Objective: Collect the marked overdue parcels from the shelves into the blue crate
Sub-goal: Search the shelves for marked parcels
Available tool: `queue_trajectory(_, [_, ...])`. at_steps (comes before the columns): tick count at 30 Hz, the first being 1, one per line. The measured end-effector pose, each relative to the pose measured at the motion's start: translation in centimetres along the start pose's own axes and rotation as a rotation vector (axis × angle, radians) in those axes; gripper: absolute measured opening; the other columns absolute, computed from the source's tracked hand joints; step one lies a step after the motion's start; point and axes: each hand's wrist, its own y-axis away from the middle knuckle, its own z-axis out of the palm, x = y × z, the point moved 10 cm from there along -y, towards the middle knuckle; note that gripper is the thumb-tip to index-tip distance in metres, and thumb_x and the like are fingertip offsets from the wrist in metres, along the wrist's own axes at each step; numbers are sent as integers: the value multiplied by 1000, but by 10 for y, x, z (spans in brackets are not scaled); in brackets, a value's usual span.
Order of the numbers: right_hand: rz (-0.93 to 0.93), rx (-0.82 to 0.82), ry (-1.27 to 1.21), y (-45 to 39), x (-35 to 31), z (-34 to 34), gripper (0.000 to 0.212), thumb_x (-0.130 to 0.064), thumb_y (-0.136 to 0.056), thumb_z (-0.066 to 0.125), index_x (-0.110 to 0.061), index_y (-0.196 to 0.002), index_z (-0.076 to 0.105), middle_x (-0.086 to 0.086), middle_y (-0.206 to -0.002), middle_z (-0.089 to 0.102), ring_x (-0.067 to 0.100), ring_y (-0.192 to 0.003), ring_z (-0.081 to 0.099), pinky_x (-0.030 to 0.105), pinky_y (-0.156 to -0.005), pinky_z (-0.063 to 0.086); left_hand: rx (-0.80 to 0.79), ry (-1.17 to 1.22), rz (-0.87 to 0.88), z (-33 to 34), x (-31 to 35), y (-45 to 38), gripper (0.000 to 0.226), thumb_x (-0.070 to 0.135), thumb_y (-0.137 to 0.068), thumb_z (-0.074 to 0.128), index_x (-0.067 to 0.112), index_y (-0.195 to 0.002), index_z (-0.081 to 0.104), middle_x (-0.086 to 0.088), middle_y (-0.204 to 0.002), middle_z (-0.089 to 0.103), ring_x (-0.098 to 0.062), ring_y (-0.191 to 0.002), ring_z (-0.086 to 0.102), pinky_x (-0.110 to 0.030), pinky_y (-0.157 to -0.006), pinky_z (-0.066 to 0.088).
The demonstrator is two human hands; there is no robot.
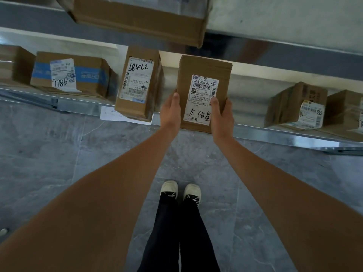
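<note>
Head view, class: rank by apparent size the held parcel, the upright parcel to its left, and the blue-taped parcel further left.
1. Held parcel, though it is nearest the camera.
2 and 3. Upright parcel and blue-taped parcel look alike; unsure.

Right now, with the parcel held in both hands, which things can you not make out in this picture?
- Blue crate: not in the head view at all.
- Held parcel: the left hand and right hand cover its lower sides; the fingers behind it are hidden.
- Label: small print too fine to read; the right thumb covers an edge.
- Far-right box: cut by the frame edge.
- Upper box: cut by the top edge, blurred.
</note>
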Motion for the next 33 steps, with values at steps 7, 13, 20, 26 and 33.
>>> queue_trajectory(7, [93, -133, -18, -33, 4, 3, 58, -59, -96, 42, -21, -139, 38, 1, -127, 62, 20, -112, 61, 40, -101, 48, -118, -20, -138, 18, -4, -26, 49, 43, -102, 31, 12, -116, 66, -7, -107, 70, -21, -99, 66, -37, -90, 53])
queue_trajectory(13, [-115, 9, 235, -13, -33, -2, 80, -65, -92, 39, -18, -154, 19, 6, -154, 37, 26, -139, 39, 51, -113, 35, 16, -285, 205, -27, 42, -7, 39, 46, -97, 36, 25, -117, 61, 2, -113, 64, -11, -107, 60, -36, -94, 49])
queue_trajectory(20, [-429, -116, 462, 24, -131, 63, 59, -42, -102, 41, -9, -149, 30, 12, -156, 32, 27, -144, 29, 35, -115, 25, 260, -567, 323, -159, 100, -43, 45, 38, -91, 34, 15, -119, 60, -8, -119, 61, -21, -103, 57, -39, -86, 50])
queue_trajectory(26, [-44, -249, 140, 38, -118, 147, 67, -53, -99, 36, -13, -152, 28, 8, -156, 34, 24, -142, 35, 35, -114, 28, 130, -156, -36, -179, 50, -61, 28, 32, -97, 34, 14, -101, 56, -4, -93, 58, -18, -88, 56, -38, -81, 49])
queue_trajectory(33, [203, -256, -166, 0, -71, 204, 77, -72, -82, 30, -19, -133, 55, 5, -124, 66, 21, -107, 66, 40, -88, 54, -145, -105, -69, -142, 35, -91, 46, 39, -100, 22, 10, -108, 56, -10, -107, 66, -24, -97, 65, -41, -87, 53])
